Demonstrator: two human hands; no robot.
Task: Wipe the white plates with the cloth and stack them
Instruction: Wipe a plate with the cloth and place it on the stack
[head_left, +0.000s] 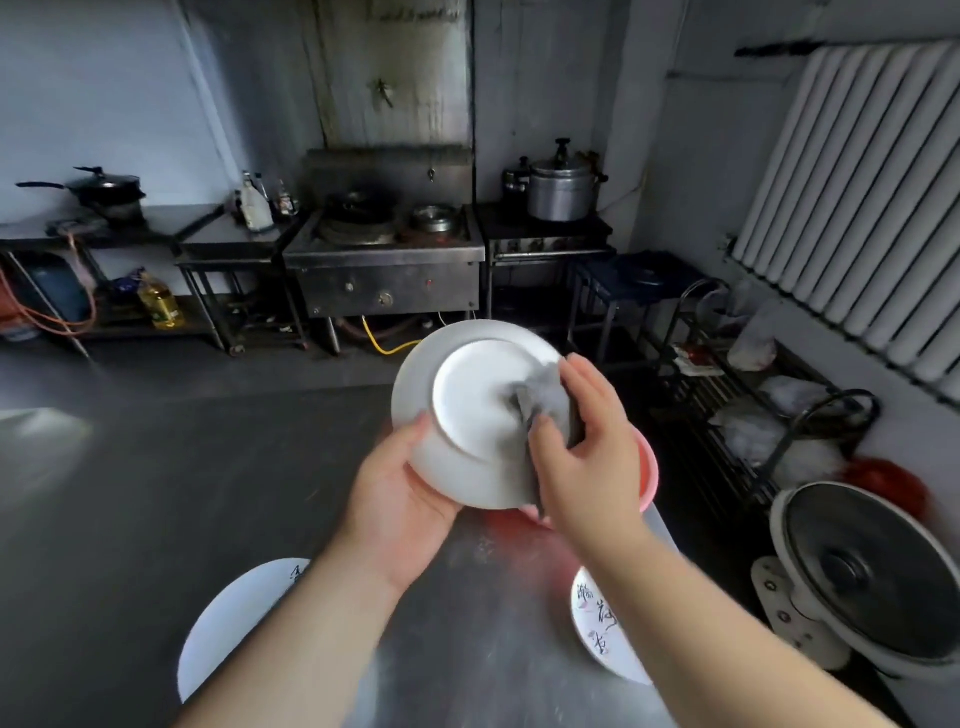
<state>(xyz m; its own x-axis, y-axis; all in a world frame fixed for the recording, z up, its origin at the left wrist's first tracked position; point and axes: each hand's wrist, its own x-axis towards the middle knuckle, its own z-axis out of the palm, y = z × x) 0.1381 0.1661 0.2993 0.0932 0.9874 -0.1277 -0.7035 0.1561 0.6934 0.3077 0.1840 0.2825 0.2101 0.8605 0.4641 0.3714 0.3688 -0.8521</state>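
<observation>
My left hand grips the lower left rim of a white plate, held up above the steel table with its underside facing me. My right hand pinches a grey cloth and presses it on the plate's right side. A second white plate lies on the table at the lower left, partly behind my left forearm. A third white plate with painted characters lies at the lower right, partly hidden by my right forearm.
A pink basin sits on the steel table behind my right hand. A rice cooker stands to the right, off the table. Across the aisle are a stove, pots and a metal rack.
</observation>
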